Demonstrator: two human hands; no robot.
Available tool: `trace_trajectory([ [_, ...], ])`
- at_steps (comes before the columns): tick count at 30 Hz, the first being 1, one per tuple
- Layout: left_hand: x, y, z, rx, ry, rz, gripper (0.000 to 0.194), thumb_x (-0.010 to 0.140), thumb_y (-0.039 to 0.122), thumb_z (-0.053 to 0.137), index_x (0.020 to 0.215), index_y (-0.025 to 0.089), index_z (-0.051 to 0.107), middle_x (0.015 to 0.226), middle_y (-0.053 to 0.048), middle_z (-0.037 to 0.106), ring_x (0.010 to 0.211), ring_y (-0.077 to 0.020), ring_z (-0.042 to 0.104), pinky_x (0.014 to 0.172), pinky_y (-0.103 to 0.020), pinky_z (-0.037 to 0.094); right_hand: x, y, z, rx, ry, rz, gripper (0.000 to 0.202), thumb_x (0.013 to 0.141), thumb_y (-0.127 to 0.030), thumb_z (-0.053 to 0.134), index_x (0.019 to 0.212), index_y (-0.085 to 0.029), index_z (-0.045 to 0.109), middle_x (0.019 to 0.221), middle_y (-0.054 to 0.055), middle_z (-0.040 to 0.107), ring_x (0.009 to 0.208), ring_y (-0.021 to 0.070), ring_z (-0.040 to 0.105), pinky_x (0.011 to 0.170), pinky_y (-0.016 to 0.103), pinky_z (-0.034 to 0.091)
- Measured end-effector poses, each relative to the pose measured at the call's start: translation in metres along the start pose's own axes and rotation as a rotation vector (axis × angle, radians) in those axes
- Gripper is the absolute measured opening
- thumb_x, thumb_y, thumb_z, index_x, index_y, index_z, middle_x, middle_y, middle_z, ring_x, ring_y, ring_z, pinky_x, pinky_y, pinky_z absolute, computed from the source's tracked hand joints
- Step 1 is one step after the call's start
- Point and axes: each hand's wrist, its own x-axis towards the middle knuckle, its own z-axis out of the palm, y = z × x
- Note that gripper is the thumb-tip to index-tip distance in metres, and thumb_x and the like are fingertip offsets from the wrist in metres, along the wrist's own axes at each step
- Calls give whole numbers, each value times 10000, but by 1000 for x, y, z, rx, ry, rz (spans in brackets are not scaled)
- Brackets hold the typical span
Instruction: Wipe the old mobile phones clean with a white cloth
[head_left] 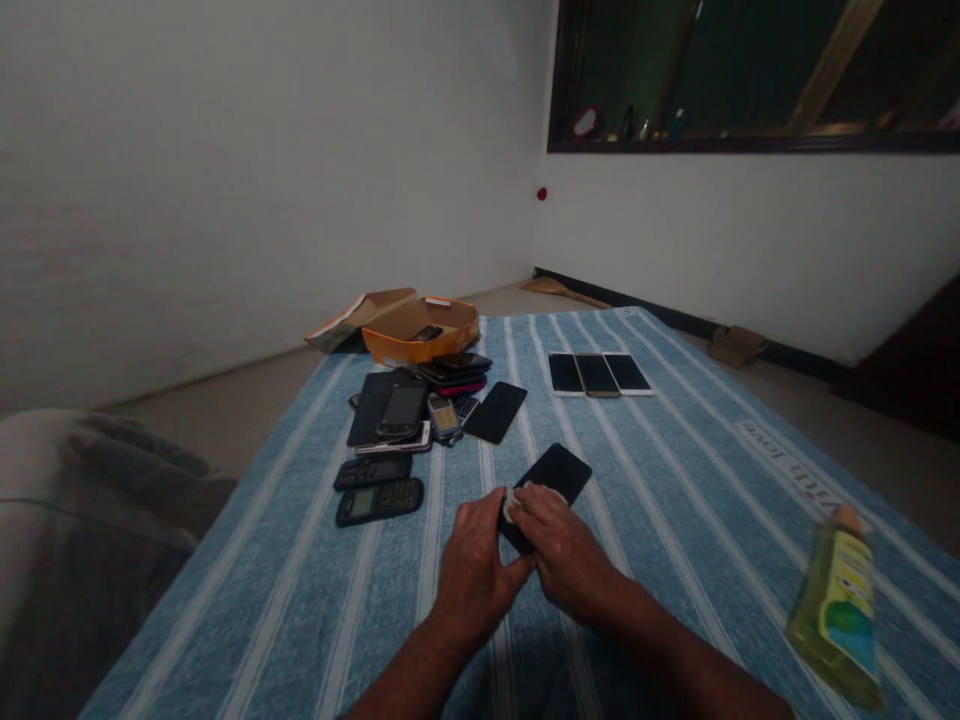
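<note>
A black smartphone [556, 472] lies on the blue striped cloth [675, 480] in front of me. My left hand [474, 570] grips its near end. My right hand [564, 552] presses a small white wipe [516, 500] onto the phone's near part. A pile of dark phones [409, 410] sits to the far left, with two keypad phones [375, 487] nearer me and one black smartphone [496, 412] beside the pile.
An orange box [420, 335] with an open lid holds a phone at the far left. Three smartphones [598, 374] lie in a row at the back. A yellow-green bottle [840, 605] lies at the right edge. A grey bundle [82, 530] sits at left.
</note>
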Motion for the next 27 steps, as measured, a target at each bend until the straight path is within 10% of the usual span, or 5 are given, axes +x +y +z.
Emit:
trace_trajectory([
  [8,-2,-3,1,-4,-35,-46,677,670,188,712,1295,146,455,1085,-119,643,1007,-313,606,789,-458,555,22,43,-6,-113,186,201,420,848,-27,411,1179,-127,647,1213,182,629,1203,281,545,1035,498,445],
  [18,1,0,1,-40,28,1,582,703,191,662,1260,176,494,1042,-94,666,944,-287,624,808,-446,554,16,-1,-3,46,61,-43,462,828,-20,414,1216,-154,626,1232,138,631,1204,241,545,1045,446,453],
  [27,-2,-4,3,-19,-6,-49,699,669,192,715,1320,175,460,1073,-97,641,999,-302,615,798,-464,556,30,56,-8,-81,230,273,555,739,27,398,1165,-198,673,1216,118,650,1181,247,574,1034,472,454],
])
